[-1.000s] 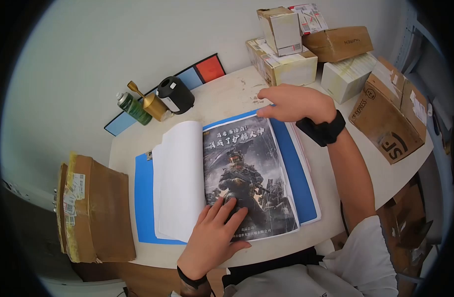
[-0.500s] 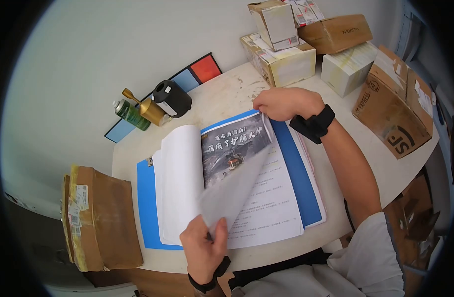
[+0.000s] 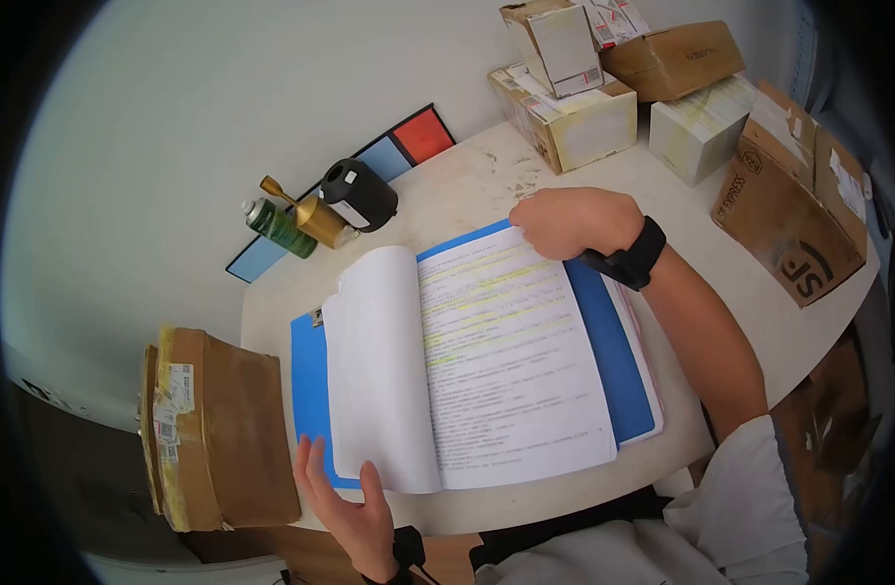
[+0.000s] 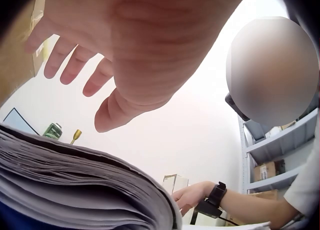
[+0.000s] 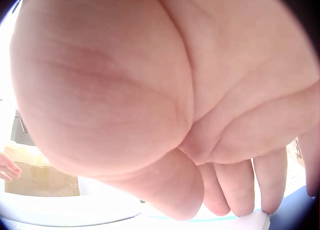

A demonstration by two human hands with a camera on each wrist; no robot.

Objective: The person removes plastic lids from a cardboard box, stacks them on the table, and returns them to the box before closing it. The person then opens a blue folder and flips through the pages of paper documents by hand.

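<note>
A thick stack of paper lies open on a blue folder [image 3: 601, 356]. Its right side shows a printed page [image 3: 516, 380] with yellow highlighted lines near the top. Turned-over pages [image 3: 379, 370] curl to the left, blank side up, and their layered edges show in the left wrist view. My left hand [image 3: 355, 517] holds nothing; its fingers are spread beside the lower left of the turned pages. At the top right corner of the printed page, the fingertips of my right hand [image 3: 582, 219] touch the paper. The right wrist view shows its thumb [image 5: 180, 200] apart from those fingers.
Beyond the folder stand a green spray can [image 3: 281, 229], a gold-coloured container [image 3: 318, 220] and a black canister [image 3: 361, 197]. A cardboard box [image 3: 240, 429] is at the left. Several boxes, including a brown carton [image 3: 794, 219], stand at the back right.
The dark picture page was lifted by my left hand and turned over to the left, uncovering the printed page. My left hand has let go and moved left. My right hand stays at the top corner.
</note>
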